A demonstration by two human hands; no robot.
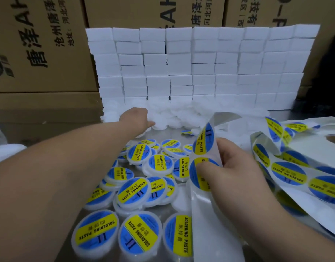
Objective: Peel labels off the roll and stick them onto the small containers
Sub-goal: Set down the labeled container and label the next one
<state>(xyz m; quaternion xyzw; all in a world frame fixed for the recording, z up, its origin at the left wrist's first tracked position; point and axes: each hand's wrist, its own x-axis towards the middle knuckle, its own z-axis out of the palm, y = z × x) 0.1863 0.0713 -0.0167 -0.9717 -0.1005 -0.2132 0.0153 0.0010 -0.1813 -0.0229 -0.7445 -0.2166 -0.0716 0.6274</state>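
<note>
Blue and yellow labels reading SOLDERING PASTE run along the label strip (201, 146) that your right hand (236, 173) holds just right of the frame's centre. Your thumb presses on the face of one label and your fingers curl behind the white backing, so the hand is clamped on the strip, which stands up bent above your knuckles. More of the same strip trails in loose loops across the right side of the frame, lying on the steel table (163, 132).

Your left hand (136, 117) is stretched out to upper centre, at the near edge of the heap of plain white containers (174, 118). Its fingertips are lost against the white of the heap, so you cannot tell whether they hold one or only touch it.

Labelled containers (133, 190) lie scattered and overlapping over the lower middle of the frame, under and beside your left forearm, several tilted on one another. Three sit nearest, along the bottom edge.

Behind the white heap rises a wall of stacked white blocks (200, 63), and behind that, across the top and left of the frame, stand cardboard boxes (40, 50) printed with black characters
</note>
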